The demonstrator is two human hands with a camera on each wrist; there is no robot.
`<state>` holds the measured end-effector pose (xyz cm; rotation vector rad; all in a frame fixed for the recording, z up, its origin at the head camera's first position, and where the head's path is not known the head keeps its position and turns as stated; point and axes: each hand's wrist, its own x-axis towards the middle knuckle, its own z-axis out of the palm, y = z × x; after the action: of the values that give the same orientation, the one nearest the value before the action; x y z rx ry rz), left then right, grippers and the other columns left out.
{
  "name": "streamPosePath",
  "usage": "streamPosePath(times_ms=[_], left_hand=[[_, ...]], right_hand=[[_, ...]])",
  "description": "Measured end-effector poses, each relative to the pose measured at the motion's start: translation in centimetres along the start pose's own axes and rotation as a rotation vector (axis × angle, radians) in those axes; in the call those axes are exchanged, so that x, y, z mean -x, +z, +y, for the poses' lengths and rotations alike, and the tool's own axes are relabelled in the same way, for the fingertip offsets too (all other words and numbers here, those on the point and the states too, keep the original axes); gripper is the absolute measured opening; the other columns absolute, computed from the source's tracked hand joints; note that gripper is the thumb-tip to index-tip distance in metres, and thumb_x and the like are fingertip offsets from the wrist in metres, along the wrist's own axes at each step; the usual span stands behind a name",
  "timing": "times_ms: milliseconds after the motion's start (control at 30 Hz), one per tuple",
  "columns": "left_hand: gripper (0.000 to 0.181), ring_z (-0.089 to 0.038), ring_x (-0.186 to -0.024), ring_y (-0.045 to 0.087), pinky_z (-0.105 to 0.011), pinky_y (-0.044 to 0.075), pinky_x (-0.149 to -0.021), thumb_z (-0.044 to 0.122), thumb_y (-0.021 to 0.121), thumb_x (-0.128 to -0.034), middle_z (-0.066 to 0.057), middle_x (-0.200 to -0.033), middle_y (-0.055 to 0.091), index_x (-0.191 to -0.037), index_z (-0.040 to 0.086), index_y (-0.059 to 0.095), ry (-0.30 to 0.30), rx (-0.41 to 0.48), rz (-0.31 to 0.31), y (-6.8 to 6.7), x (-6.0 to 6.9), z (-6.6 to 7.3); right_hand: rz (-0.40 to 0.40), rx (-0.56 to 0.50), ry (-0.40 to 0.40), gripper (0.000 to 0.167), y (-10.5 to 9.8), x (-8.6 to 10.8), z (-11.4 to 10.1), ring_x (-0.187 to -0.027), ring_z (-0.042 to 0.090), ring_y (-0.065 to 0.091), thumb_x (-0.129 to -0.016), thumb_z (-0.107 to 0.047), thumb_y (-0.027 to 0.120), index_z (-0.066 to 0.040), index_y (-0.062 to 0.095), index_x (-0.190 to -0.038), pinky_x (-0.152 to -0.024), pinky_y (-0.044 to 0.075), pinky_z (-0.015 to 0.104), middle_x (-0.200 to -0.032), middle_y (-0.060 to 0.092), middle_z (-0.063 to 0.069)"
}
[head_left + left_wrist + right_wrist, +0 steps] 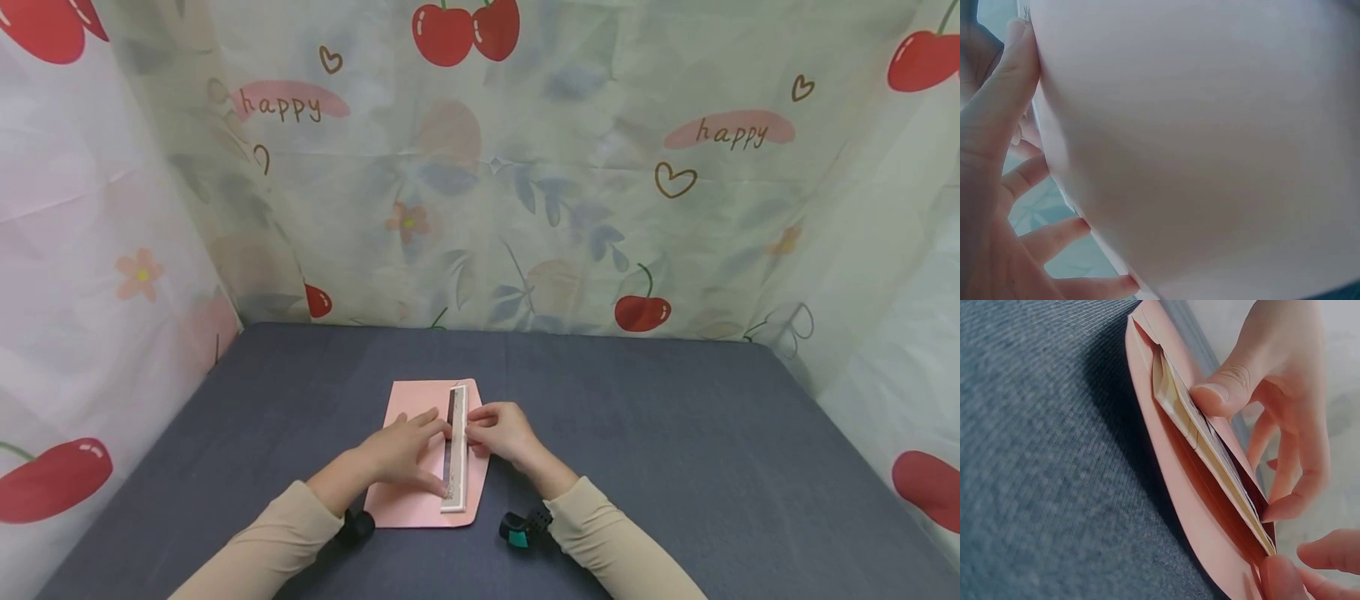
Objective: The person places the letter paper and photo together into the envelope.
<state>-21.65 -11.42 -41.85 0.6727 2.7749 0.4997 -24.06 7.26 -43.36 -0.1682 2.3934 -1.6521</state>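
On the dark table lies a pink envelope (408,500), its flap to the right. A flat white card or booklet (459,467) with a dark printed strip sits along the envelope's opening, partly inside. The right wrist view shows its layered edge (1207,450) between the pink sides. My left hand (405,450) lies across the envelope, thumb and fingers spread, fingertips touching along the card and the opening's edge (1054,147). From the right, my right hand (506,433) pinches the card's outer edge; in the right wrist view only its fingertips (1282,581) show.
A dark blue-grey cloth covers the table (637,433). Patterned curtains (495,167) with cherries close in the back and sides. Black wrist devices (525,529) stand beside the forearms near the envelope's front corners.
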Motion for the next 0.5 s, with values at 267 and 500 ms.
streamPosePath(times_ms=[267, 500], left_hand=[[0.07, -0.034, -0.136, 0.038, -0.057, 0.022, -0.113, 0.055, 0.078, -0.0636, -0.017, -0.151, 0.032, -0.12, 0.023, 0.05, 0.006, -0.01, -0.004, 0.11, -0.11, -0.28], [0.07, -0.035, -0.135, 0.038, -0.058, 0.022, -0.113, 0.055, 0.078, -0.0636, -0.017, -0.151, 0.031, -0.119, 0.023, 0.051, 0.01, -0.007, -0.004, 0.13, -0.15, -0.31]], right_hand=[[-0.018, -0.006, 0.009, 0.026, 0.14, 0.1, -0.11, -0.061, 0.008, 0.062, -0.084, -0.005, 0.064, 0.008, 0.062, -0.106, -0.056, 0.056, 0.023, -0.089, 0.07, 0.019], [-0.028, -0.008, 0.016, 0.027, 0.29, 0.12, -0.2, -0.066, 0.009, 0.065, -0.085, -0.006, 0.063, 0.007, 0.061, -0.108, -0.06, 0.057, 0.024, -0.091, 0.07, 0.018]])
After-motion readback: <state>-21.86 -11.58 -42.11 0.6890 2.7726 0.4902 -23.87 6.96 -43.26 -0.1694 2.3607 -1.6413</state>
